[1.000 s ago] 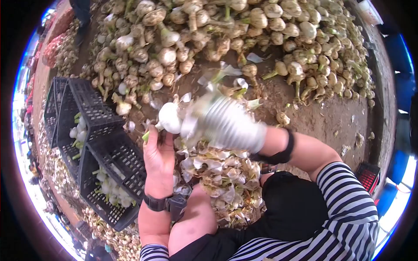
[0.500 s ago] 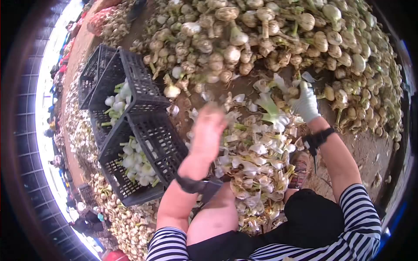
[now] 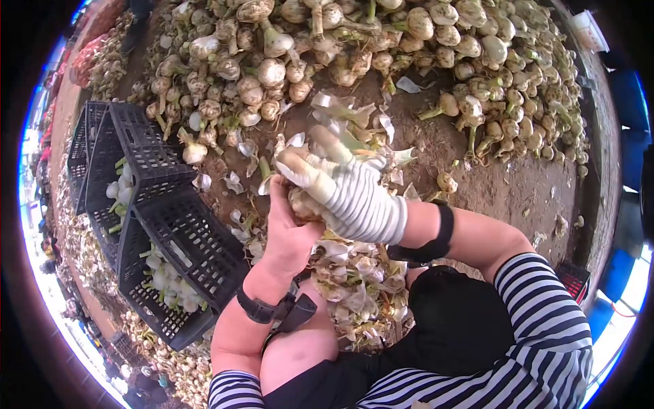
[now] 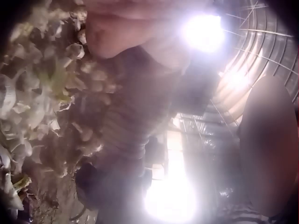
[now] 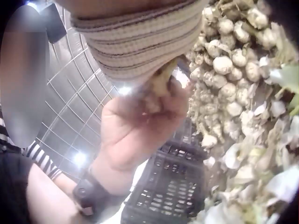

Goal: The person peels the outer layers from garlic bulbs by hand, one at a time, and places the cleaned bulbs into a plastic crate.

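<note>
Head view: the hands, apart half a second ago, have come together at a brownish bulb (image 3: 304,204), so it is now being worked two-handed. Bare left hand (image 3: 287,240) grips the bulb, fingers curled around it, just right of the black crates (image 3: 155,155); gloved right hand (image 3: 368,202) lies against its far side, farther from the crates, two fingers extended, the rest hidden, so can't tell if it grips.
</note>
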The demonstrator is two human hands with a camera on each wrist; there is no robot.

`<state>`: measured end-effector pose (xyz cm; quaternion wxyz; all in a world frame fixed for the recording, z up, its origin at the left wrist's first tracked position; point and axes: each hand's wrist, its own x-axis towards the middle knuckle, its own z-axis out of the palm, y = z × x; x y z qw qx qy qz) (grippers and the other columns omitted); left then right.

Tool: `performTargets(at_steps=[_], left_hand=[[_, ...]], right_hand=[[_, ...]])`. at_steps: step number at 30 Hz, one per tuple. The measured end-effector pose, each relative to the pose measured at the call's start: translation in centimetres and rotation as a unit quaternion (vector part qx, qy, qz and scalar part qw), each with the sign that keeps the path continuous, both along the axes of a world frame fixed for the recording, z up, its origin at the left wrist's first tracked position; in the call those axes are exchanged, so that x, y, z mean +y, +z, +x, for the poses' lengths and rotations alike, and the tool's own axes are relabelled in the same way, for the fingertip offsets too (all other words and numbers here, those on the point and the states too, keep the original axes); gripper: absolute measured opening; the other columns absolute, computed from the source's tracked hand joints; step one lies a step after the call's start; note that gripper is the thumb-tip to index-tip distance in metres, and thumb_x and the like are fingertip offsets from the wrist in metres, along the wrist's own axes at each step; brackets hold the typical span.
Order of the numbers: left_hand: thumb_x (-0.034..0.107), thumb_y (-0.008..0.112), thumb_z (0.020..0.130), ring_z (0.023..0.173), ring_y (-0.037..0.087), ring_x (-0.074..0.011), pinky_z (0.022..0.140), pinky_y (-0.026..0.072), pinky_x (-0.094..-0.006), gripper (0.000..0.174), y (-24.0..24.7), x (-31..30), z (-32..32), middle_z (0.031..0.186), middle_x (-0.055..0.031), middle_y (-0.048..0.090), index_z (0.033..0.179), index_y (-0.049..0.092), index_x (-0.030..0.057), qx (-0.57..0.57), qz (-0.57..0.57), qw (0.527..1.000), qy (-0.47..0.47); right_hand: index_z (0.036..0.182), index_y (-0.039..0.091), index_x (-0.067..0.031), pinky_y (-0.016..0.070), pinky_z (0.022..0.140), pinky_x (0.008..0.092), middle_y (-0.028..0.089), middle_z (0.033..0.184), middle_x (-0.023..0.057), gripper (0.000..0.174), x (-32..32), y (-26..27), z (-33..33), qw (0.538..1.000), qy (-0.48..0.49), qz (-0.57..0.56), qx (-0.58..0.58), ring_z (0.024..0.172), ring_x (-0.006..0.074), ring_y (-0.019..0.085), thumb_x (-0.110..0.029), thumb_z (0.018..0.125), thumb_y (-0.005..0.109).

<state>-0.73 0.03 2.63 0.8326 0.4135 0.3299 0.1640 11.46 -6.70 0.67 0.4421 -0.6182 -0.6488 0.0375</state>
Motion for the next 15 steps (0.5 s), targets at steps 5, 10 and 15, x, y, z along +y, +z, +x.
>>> performTargets(at_steps=[5,10,15], left_hand=[[-0.013,0.045,0.053,0.110,0.050,-0.0227,0.094,0.0420,-0.0354,0.067,-1.5,0.6,-1.5,0.115,-0.0078,0.049,0.116,0.038,0.0096,-0.049,-0.035,0.998,0.011],[-0.011,0.046,0.055,0.113,0.049,-0.0239,0.096,0.0403,-0.0371,0.068,-1.1,1.5,-1.7,0.118,-0.0082,0.049,0.119,0.037,0.0094,-0.054,-0.092,0.994,-0.010],[-0.009,0.051,0.058,0.120,0.043,-0.0241,0.102,0.0320,-0.0387,0.082,-0.8,0.4,-1.1,0.128,-0.0088,0.044,0.135,0.028,0.0099,-0.052,-0.102,0.993,-0.041]], right_hand=[[0.134,0.038,-0.0121,0.0226,0.105,0.0495,0.056,0.115,0.0075,0.062,-0.2,-2.0,2.8,0.996,-0.066,-0.057,-0.031,0.110,0.0257,0.051,-0.001,0.076,0.059],[0.131,0.044,-0.0181,0.0393,0.079,0.0390,0.059,0.090,0.0004,0.065,-1.2,0.2,3.5,1.000,0.011,-0.007,-0.019,0.084,0.0218,0.053,-0.011,0.071,0.067],[0.126,0.047,-0.0136,0.0401,0.065,0.0348,0.053,0.074,-0.0013,0.052,-1.3,1.2,3.4,0.971,0.076,-0.118,-0.192,0.072,0.0211,0.053,-0.021,0.075,0.052]])
